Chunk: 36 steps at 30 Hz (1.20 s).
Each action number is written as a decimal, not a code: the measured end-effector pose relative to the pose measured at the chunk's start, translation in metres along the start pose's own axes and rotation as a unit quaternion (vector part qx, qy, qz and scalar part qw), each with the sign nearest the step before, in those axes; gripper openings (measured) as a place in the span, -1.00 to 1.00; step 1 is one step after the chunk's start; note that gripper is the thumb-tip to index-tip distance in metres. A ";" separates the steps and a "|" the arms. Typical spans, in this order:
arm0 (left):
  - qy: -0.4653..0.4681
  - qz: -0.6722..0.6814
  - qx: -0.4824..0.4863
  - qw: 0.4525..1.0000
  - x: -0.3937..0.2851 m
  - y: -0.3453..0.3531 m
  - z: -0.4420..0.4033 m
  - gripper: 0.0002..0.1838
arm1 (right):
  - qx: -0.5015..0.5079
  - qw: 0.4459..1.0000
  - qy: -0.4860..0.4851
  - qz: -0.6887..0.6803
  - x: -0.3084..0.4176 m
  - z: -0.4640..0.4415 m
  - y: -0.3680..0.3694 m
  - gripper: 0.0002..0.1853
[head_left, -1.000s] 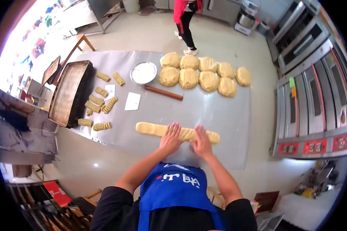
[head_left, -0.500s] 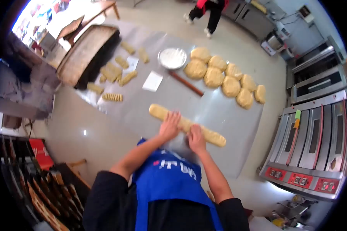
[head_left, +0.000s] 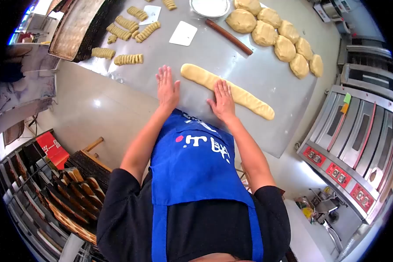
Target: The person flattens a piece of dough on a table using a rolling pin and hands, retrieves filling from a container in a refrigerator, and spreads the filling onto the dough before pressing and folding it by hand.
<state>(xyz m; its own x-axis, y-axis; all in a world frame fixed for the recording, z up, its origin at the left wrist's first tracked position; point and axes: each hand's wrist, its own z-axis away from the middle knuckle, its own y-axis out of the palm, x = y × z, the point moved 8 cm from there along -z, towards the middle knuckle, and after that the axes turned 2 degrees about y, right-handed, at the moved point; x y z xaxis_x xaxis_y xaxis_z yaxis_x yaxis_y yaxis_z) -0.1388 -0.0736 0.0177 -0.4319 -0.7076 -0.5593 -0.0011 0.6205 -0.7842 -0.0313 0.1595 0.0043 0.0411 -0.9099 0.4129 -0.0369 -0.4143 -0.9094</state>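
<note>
A long, smooth log of dough (head_left: 249,99) lies slantwise on the metal worktable (head_left: 266,144). My right hand (head_left: 223,101) rests on the middle of this log, its fingers stretched out flat. Left of the log's near end, my left hand (head_left: 167,88) is off the dough, palm down with fingers extended and nothing in it. Beyond the log are a brown rolling pin (head_left: 229,37) and a white square scraper (head_left: 183,33).
Several round dough lumps (head_left: 285,48) sit at the back right, near a bowl of white flour (head_left: 209,7). Ridged dough pieces (head_left: 129,59) lie at the left beside a large dark tray (head_left: 81,32). Ovens (head_left: 353,135) stand to the right, a tray rack (head_left: 43,205) lower left.
My left hand has come off the dough log and moved left. The right hand stays on it. My view has tilted down, and the person in the background is out of sight.
</note>
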 end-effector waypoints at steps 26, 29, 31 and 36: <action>-0.206 0.176 -0.153 0.950 0.134 -0.114 -0.005 -0.81 | 0.039 0.993 -0.071 0.088 0.072 -0.134 0.041 0.20; -0.163 0.171 -0.135 0.962 0.139 -0.114 -0.028 -0.83 | 0.019 0.989 -0.096 0.109 0.044 -0.135 0.060 0.16; -0.175 0.193 -0.090 0.961 0.147 -0.104 -0.039 -0.81 | -0.014 0.982 -0.127 0.137 0.051 -0.143 0.053 0.10; -0.104 0.184 -0.052 0.976 0.139 -0.103 -0.076 -0.79 | -0.003 0.992 -0.075 0.100 0.081 -0.148 0.027 -0.01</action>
<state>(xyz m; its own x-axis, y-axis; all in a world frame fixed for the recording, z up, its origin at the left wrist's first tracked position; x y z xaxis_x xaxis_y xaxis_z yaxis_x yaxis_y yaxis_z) -0.2669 -0.2102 0.0414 -0.2277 -0.4778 -0.8485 0.0228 0.8685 -0.4952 -0.1772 0.0715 0.0206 0.1814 -0.9602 0.2123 -0.0657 -0.2272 -0.9716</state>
